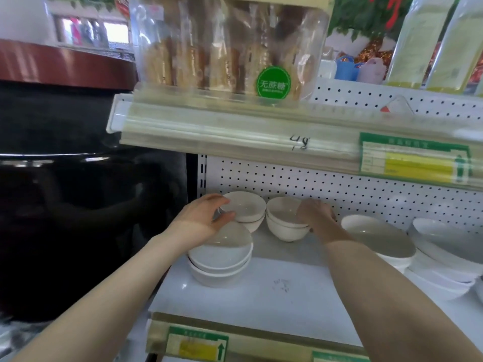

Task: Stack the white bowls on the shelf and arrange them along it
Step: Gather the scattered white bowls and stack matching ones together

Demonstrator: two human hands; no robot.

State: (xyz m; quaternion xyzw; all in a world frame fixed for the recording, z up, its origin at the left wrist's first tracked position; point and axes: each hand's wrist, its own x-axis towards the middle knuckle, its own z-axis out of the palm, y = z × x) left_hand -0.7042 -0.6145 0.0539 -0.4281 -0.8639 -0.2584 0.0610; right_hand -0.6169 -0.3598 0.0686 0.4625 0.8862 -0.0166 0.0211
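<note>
White bowls stand in small stacks on a white shelf (pixel 261 291). My left hand (pixel 203 215) grips the rim of the top bowl of the back-left stack (pixel 247 209), thumb under and fingers over its left edge. My right hand (pixel 315 212) holds the right side of the back-middle stack (pixel 283 220), fingers curled over its rim. A third stack (pixel 222 257) sits in front, under my left wrist. Larger white bowls (pixel 379 236) stand to the right.
A white pegboard (pixel 339 189) backs the shelf. The upper shelf edge (pixel 235 131) with price tags hangs low overhead, carrying a clear bag of biscuits (pixel 227 48). Wide white bowls (pixel 444 246) crowd the far right. A black cabinet (pixel 78 205) stands at the left.
</note>
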